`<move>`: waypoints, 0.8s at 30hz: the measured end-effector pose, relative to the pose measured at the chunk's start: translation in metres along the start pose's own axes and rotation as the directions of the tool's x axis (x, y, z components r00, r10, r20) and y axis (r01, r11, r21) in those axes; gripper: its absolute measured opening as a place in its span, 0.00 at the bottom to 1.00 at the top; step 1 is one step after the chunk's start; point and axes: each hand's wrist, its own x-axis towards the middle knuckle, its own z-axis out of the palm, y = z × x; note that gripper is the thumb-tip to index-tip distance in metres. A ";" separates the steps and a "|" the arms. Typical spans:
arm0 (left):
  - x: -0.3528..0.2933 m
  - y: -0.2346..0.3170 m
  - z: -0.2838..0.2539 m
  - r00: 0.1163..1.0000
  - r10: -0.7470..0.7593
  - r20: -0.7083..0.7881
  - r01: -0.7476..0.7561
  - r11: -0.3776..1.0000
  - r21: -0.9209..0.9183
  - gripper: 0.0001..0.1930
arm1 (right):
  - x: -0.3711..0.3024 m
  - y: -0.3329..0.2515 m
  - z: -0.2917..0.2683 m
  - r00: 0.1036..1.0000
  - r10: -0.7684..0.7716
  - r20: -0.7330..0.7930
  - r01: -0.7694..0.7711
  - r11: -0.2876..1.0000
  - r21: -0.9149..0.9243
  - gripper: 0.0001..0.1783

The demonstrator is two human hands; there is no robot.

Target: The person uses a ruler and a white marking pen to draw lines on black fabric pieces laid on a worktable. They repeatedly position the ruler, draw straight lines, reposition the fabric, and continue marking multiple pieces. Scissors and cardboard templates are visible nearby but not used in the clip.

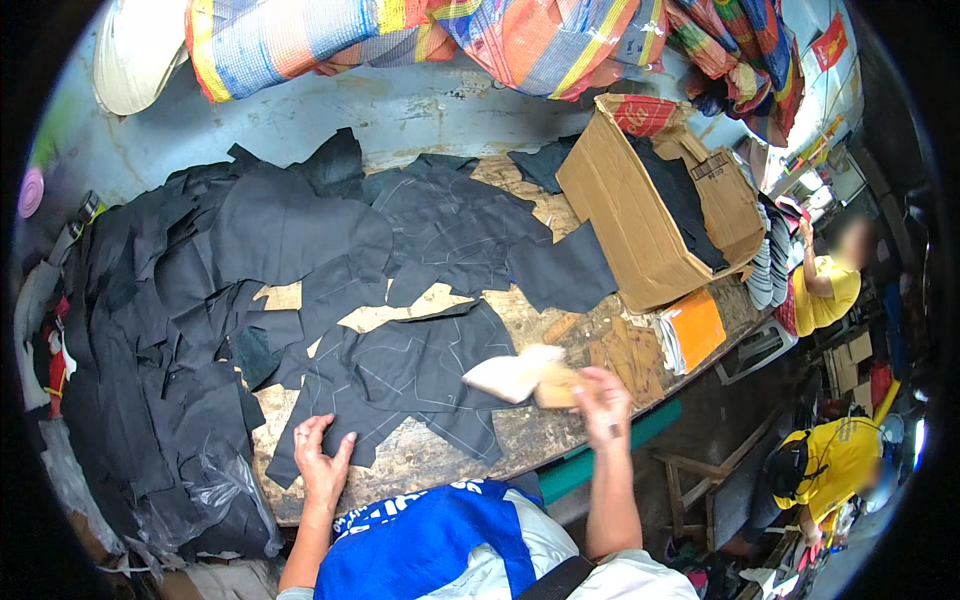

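Now, the left hand (322, 462) is low in the frame, left of the middle. It rests on the near edge of a dark sheet (400, 362) with thin pale lines drawn on it. Its thumb and fingers are apart, and they are not closed around anything.

The right hand (603, 400) is just right of the middle, above the wooden table (435, 450). Its fingers are together on the end of a small tan piece (556, 388). A pale piece (512, 373) sticks out past the tan one, toward the middle of the frame. Both look blurry, so I can't tell if they are joined.

The lined dark sheet is in the middle of the frame, a bit low. A big messy heap of dark pieces (290, 220) fills the left side. Flat brown shapes (635, 352) lie to the right, near an orange sheet (692, 332) on some papers. Above those is an open brown box (620, 220) with dark stuff (685, 200) inside.

Bright striped bags (300, 40) are along the top. Two people in yellow shirts (838, 292) are at the far right.
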 end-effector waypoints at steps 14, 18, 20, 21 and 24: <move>-0.003 -0.005 0.010 1.000 -0.012 -0.007 0.013 0.986 0.164 0.32 | 0.024 -0.027 -0.126 0.789 -0.067 -0.611 0.276 0.927 0.254 0.19; -0.003 -0.007 0.012 1.000 -0.005 -0.021 0.008 0.985 0.175 0.34 | 0.024 -0.027 -0.132 0.791 -0.038 -0.611 0.254 0.928 0.272 0.19; -0.004 -0.008 0.012 1.000 -0.006 -0.027 0.011 0.983 0.183 0.35 | 0.024 -0.026 -0.131 0.800 -0.022 -0.600 0.232 0.933 0.275 0.19; -0.004 -0.008 0.013 1.000 -0.011 -0.026 0.016 0.983 0.182 0.35 | 0.024 -0.025 -0.130 0.803 -0.011 -0.596 0.217 0.937 0.274 0.18; -0.005 -0.010 0.013 1.000 -0.017 -0.025 0.021 0.983 0.183 0.36 | 0.026 -0.024 -0.129 0.813 0.015 -0.582 0.194 0.936 0.295 0.17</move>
